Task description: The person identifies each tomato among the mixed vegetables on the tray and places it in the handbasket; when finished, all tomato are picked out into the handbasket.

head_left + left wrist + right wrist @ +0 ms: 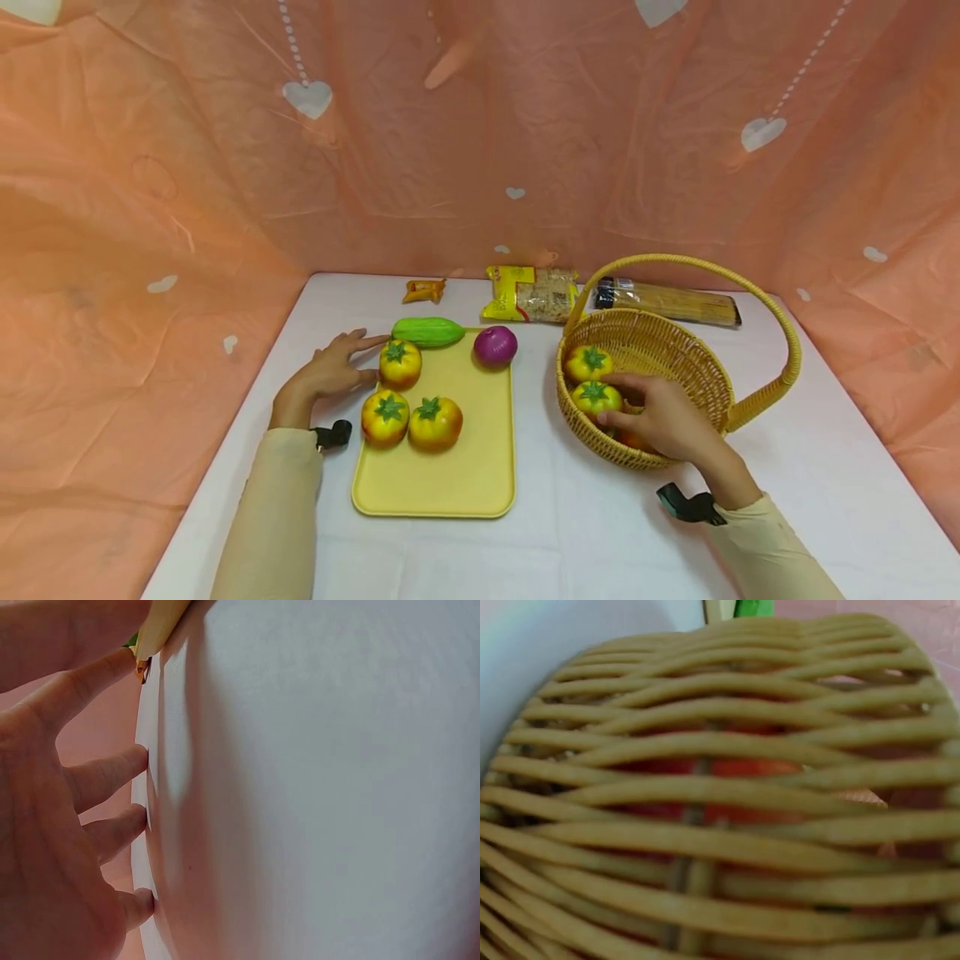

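Yellow tray: your landmark, the yellow tray (442, 487), is lying on the white tablecloth (487, 562) between your two hands.
Right grip: your right hand (663, 412) is pinching the near tomato (591, 397) by its right side, thumb and fingers curving about it.
Near tomato: it is sitting in the wicker basket (675, 354), to the right of the tray; the far tomato (587, 364) is sitting just behind it.
Left grip: your left hand (333, 371) is resting at the tray's left edge, fingers spread, nearest the corner tomato (400, 364); you can't tell whether it is touching.
Tray load: two more tomatoes (436, 423) are sitting on the tray's left half; a green gourd (429, 332) and a purple onion (495, 346) are lying at its far edge.
Left wrist view: your palm is showing, with fingertips meeting the tablecloth beside the tray, a side hidden from the head view.
Right wrist view: basket weave is filling it, red-orange showing through gaps; your pinch isn't reading there.
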`<state>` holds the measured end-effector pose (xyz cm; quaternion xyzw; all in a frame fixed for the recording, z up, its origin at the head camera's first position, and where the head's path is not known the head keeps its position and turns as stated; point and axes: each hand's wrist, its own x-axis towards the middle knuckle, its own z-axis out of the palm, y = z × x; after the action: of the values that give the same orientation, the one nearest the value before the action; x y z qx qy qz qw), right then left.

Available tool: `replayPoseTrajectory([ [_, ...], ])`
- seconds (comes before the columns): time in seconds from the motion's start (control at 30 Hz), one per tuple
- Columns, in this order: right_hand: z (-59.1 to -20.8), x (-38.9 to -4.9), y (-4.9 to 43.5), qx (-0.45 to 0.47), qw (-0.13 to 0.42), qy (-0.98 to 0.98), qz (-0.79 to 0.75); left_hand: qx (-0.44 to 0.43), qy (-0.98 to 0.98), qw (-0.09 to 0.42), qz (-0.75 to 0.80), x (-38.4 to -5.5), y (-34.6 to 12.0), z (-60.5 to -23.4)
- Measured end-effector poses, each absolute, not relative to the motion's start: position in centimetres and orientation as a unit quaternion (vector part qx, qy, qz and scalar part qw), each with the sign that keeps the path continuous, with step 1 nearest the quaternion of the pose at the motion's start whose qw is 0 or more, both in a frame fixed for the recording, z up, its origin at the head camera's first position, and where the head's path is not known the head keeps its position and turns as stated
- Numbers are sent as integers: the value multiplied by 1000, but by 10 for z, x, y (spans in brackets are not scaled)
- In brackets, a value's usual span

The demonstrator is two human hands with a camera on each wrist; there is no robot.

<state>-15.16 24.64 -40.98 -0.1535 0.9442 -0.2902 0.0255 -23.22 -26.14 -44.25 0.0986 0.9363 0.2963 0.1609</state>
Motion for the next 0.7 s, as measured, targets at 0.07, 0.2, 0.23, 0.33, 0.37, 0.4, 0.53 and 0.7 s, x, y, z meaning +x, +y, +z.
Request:
replayPoseTrajectory([
  [0.07, -406, -150, 245, -144, 15, 945, -293, 99, 936, 160, 296, -232, -262, -442],
  [0.2, -400, -148, 241, -138, -14, 926, -350, 99, 937, 157, 297, -232, -262, -442],
  [0.23, -399, -147, 240, -143, -17, 914, -379, 99, 937, 156, 296, -232, -262, -441],
  [0.33, -400, -147, 235, -172, -8, 857, -486, 101, 937, 154, 298, -233, -262, -441],
  [0.37, -400, -147, 232, -181, -1, 834, -521, 103, 937, 152, 298, -233, -262, -441],
  [0.4, -401, -147, 230, -190, 7, 812, -552, 103, 936, 152, 299, -233, -262, -441],
  [0.53, -406, -147, 214, -218, 40, 732, -644, 106, 936, 152, 300, -232, -262, -440],
  [0.7, -408, -146, 190, -251, 63, 703, -663, 107, 936, 153, 297, -232, -261, -441],
])
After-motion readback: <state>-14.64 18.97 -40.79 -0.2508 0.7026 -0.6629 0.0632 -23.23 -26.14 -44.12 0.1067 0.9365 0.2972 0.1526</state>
